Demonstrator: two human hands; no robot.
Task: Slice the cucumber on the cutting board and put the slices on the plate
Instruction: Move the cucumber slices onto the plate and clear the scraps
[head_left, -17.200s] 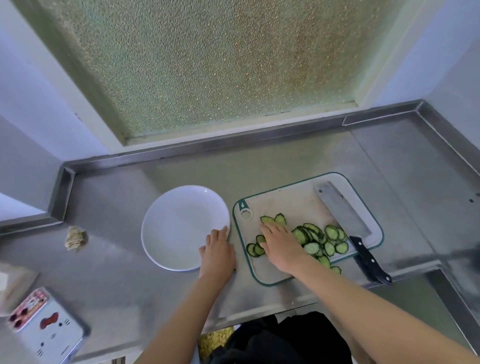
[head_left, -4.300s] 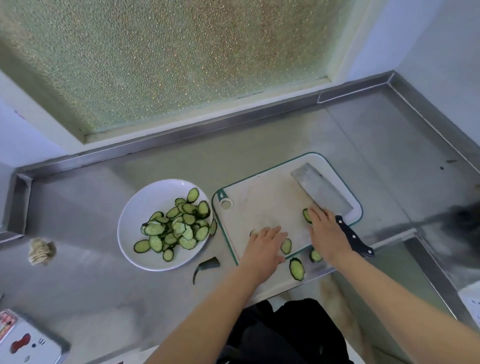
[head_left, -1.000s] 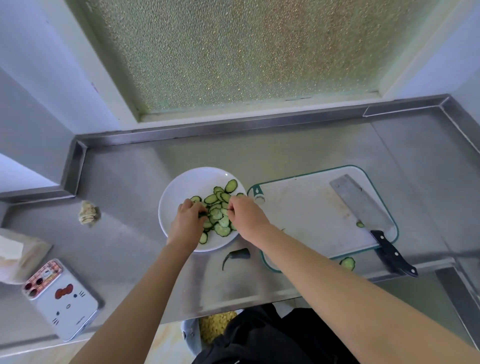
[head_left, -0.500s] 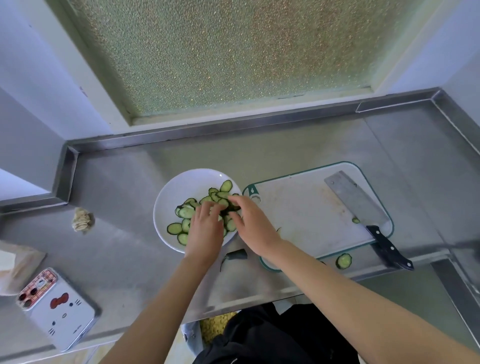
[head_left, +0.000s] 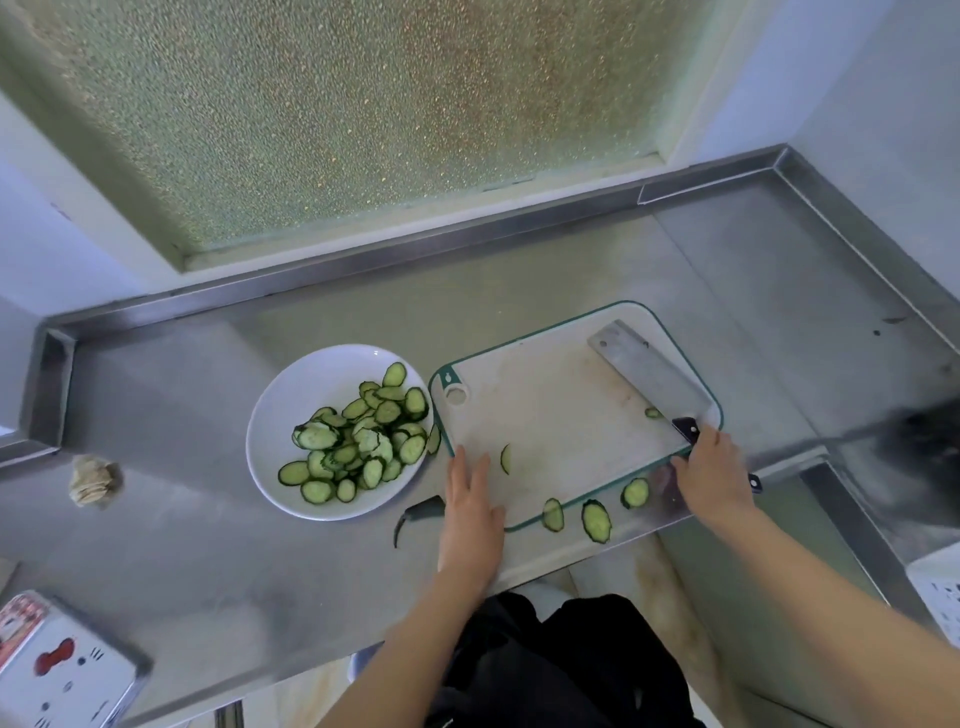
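Left hand (head_left: 470, 512): grip apart, fingers flat on the near left corner of the cutting board (head_left: 550, 415)
Right hand (head_left: 714, 478): over the knife (head_left: 649, 371) handle; grip hidden, cannot tell
Cucumber slices (head_left: 358, 441): most heaped on the plate (head_left: 291, 395); three stray slices (head_left: 596, 521) on the bench (head_left: 208, 519) along the board's near edge

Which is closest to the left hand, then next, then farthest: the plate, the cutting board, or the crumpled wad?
1. Cutting board: right under the left hand, touching.
2. Plate: just to the left.
3. Wad: far left.
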